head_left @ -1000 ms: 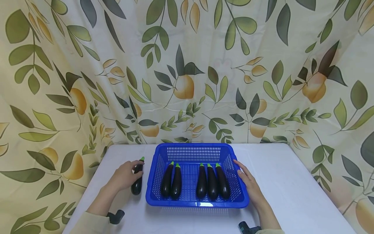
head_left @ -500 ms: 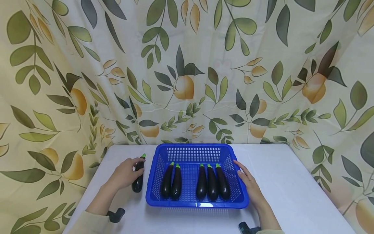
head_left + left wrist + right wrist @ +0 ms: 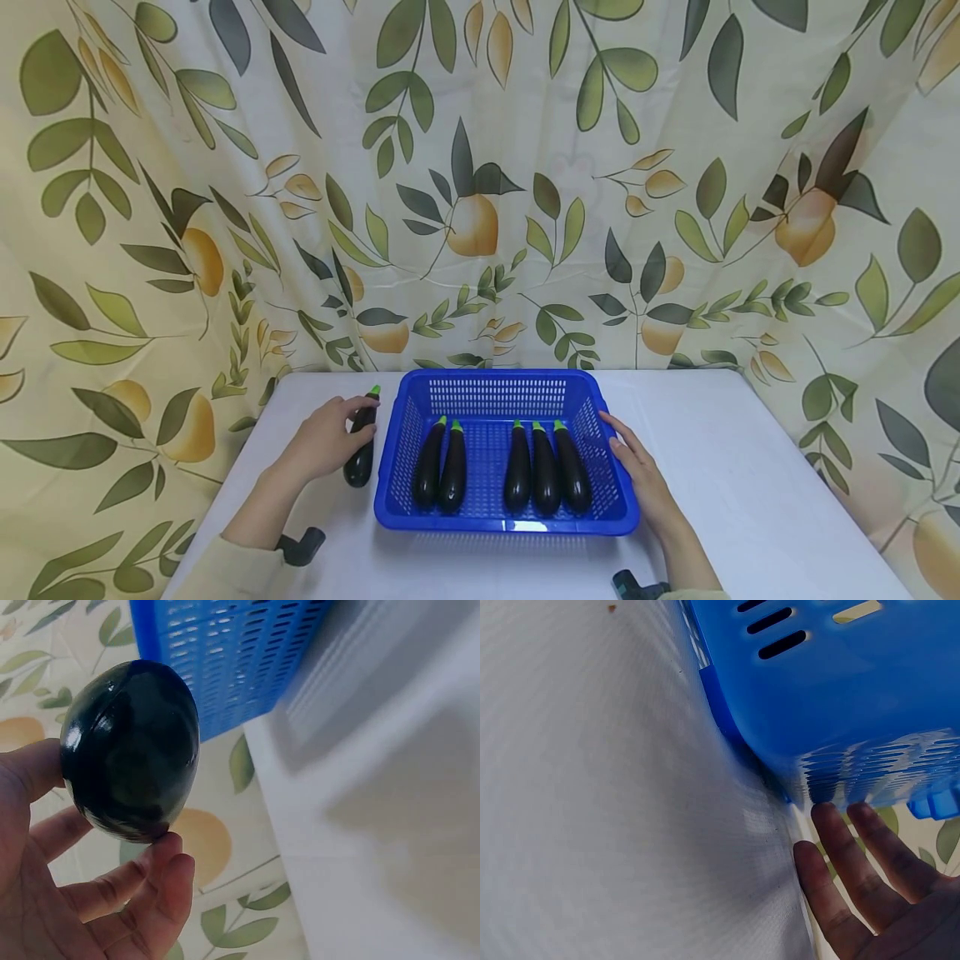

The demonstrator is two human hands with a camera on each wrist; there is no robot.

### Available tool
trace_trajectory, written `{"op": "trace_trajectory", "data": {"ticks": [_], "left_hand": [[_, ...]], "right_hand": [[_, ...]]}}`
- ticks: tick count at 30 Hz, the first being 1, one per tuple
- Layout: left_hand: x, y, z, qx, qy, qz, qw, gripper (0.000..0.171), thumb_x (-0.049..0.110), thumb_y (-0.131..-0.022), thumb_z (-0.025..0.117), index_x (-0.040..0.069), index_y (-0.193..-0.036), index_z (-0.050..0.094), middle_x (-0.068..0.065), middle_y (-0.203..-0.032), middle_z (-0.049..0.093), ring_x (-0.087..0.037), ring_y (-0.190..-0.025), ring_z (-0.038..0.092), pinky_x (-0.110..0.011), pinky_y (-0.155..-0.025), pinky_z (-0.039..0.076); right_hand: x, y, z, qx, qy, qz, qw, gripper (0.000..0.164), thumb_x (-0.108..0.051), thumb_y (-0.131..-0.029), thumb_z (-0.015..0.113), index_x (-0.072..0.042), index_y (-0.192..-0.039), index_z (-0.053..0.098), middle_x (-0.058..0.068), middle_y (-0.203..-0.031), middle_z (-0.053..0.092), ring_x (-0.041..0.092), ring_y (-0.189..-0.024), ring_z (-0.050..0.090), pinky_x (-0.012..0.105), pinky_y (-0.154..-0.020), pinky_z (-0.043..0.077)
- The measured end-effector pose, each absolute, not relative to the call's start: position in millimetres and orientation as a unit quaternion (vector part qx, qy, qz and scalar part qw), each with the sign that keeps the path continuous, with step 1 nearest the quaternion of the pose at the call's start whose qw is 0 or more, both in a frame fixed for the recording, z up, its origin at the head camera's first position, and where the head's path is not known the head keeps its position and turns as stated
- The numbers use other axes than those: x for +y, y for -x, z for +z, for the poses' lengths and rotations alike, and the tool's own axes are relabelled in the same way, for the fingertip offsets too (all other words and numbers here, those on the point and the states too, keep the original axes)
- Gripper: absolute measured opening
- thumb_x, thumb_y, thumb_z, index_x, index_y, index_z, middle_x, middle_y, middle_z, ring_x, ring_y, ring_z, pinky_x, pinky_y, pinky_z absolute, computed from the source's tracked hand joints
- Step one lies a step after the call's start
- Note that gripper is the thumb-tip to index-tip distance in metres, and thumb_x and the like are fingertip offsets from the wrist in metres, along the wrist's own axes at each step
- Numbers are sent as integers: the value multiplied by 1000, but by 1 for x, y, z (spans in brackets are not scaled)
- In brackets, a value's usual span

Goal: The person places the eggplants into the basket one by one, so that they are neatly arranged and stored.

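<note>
My left hand [image 3: 324,439] holds a dark eggplant [image 3: 361,458] with a green stem end, pinched between thumb and fingers just outside the basket's left side. Seen from below in the left wrist view, the eggplant's rounded end [image 3: 131,754] sits between thumb and fingers. A blue plastic basket [image 3: 506,523] stands on the table, with two eggplants [image 3: 441,467] lying at its left and three more eggplants [image 3: 546,471] at its right. My right hand [image 3: 643,477] rests against the basket's right side, and its fairly straight fingers [image 3: 855,866] touch the slotted wall in the right wrist view.
A white cloth covers the table [image 3: 712,467]. Behind and along the sides hangs a curtain [image 3: 480,208] printed with leaves and fruit. A dark wrist mount [image 3: 302,547] is at the left wrist, and a similar mount [image 3: 636,586] is at the right.
My left hand has moved the eggplant slightly up and right in the head view, closer to the basket's left rim. The right hand and the basket have stayed in place.
</note>
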State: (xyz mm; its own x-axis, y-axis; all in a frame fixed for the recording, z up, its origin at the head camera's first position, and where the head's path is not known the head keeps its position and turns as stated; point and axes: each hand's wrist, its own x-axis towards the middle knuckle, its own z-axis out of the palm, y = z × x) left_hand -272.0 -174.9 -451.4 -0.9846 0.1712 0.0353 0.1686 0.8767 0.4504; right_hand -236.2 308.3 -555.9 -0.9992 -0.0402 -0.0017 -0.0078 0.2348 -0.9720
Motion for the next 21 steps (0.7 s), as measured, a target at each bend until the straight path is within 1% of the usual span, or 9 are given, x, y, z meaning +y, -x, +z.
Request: {"op": "trace_trajectory", "data": {"ticks": [9, 13, 18, 21], "left_hand": [[-165, 272, -440, 966, -95, 239, -2, 42, 29, -97, 69, 19, -138, 66, -16, -117, 68, -27, -94, 64, -43, -73, 56], [-160, 272, -437, 966, -97, 240, 2, 42, 29, -97, 69, 20, -138, 66, -14, -115, 67, -24, -90, 61, -39, -71, 54], [-154, 273, -433, 965, -105, 241, -2, 42, 30, -98, 69, 20, -138, 66, -13, -114, 67, -25, -92, 62, -42, -74, 56], [-150, 273, -431, 964, -107, 242, -3, 41, 31, -98, 69, 21, -138, 66, -13, -115, 67, -24, -92, 63, -41, -74, 56]], "right_hand": [[308, 235, -556, 786, 22, -618, 9, 53, -45, -112, 34, -31, -163, 30, 14, -174, 17, 59, -151, 25, 79, -107, 38], [308, 236, -556, 787, 20, -617, 9, 53, -45, -112, 34, -32, -163, 30, 14, -174, 17, 59, -151, 25, 79, -106, 38], [308, 236, -557, 786, 22, -618, 7, 53, -45, -112, 34, -31, -163, 31, 15, -174, 18, 59, -151, 26, 78, -105, 40], [308, 236, -557, 785, 23, -619, 6, 53, -44, -112, 34, -30, -163, 31, 15, -173, 18, 59, -150, 28, 78, -105, 41]]}}
